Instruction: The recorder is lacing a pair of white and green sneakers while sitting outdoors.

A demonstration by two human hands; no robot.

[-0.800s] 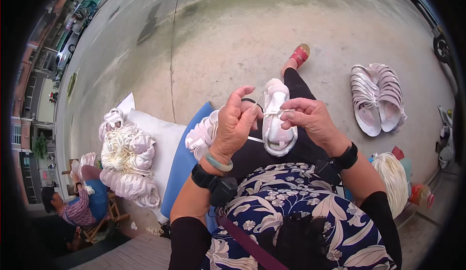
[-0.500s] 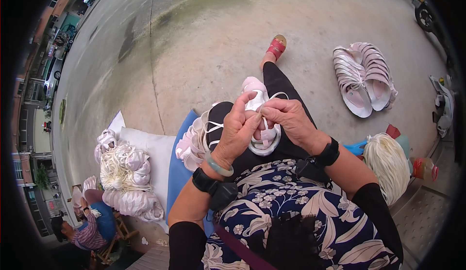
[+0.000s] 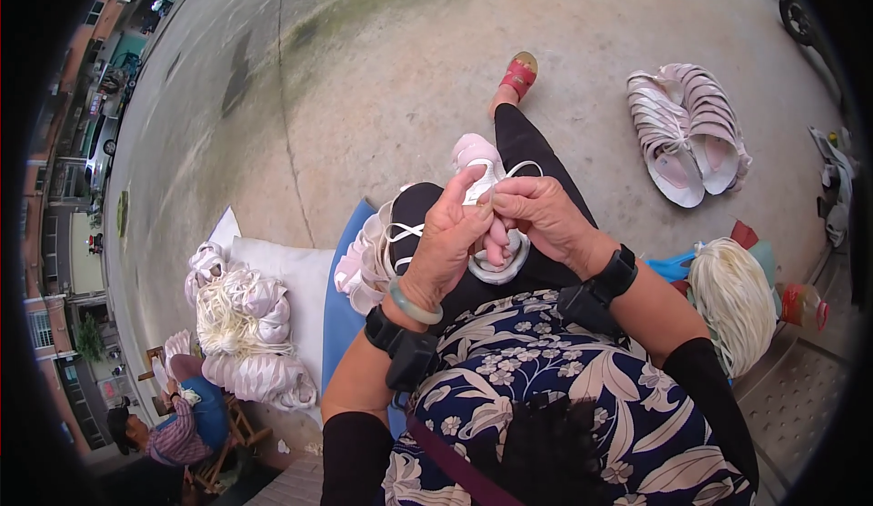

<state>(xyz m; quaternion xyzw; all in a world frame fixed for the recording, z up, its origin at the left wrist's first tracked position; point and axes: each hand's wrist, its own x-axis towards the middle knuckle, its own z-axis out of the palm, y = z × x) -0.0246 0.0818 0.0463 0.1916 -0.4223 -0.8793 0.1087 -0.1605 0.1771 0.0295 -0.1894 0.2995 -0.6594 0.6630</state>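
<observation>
A pale pink and white shoe upper (image 3: 476, 150) lies across my lap, largely covered by my hands. My left hand (image 3: 447, 240) and my right hand (image 3: 546, 215) meet above it, thumbs and fingertips pinched together on a white shoelace (image 3: 525, 164). A loop of this lace stands out beside the right fingers. The exact spot where the lace passes between the fingertips is hidden. By my left wrist, more pink and white shoe uppers (image 3: 362, 259) rest against my left thigh, over a blue cloth (image 3: 337, 310).
At left, bundled shoe uppers and laces (image 3: 232, 310) lie on a white sheet (image 3: 305, 274). Stacked uppers (image 3: 668, 138) sit on the concrete ahead right. A hank of white laces (image 3: 730, 306) and a plastic bottle (image 3: 802, 307) are beside my right arm. Another person (image 3: 182, 429) sits far left.
My hands have drawn slightly closer together, and their lower fingers now cover more of the upper's near end. The whole view has shifted a little.
</observation>
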